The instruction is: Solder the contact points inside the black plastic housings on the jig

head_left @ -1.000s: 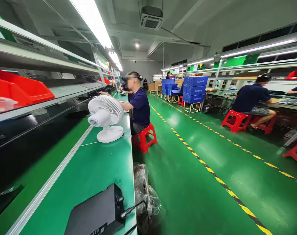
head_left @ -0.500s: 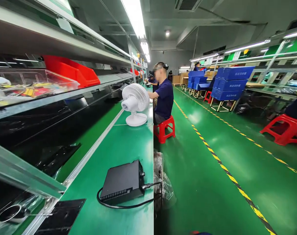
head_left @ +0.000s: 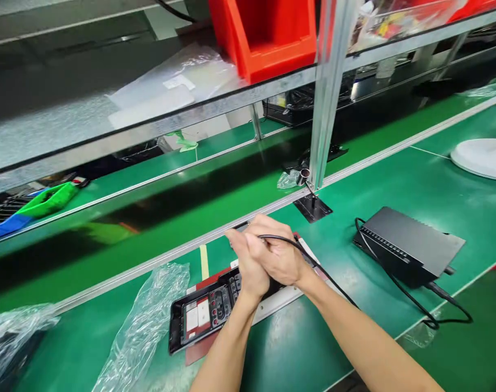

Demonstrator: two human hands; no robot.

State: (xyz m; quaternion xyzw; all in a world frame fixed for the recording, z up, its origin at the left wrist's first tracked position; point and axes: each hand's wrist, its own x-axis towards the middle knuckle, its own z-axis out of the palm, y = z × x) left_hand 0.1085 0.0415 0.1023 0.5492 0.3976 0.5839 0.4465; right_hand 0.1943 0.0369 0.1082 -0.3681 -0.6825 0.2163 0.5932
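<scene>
My left hand and my right hand are closed together, one against the other, above a long black plastic housing. A black cable comes out at the top of my hands and runs down past my right forearm. Whatever my fingers wrap round is hidden. The housing lies open side up, with round holes and pale rectangles inside, on a reddish and white support. My hands and forearms cover its middle.
Clear plastic film lies left of the housing. A black control box with a cable sits to the right, near a white fan base. A metal post rises behind the bench, beside a red bin on the shelf.
The view has swung left and down from along the bench and aisle to the work surface. Both hands, out of view before, now show together over the housing.
</scene>
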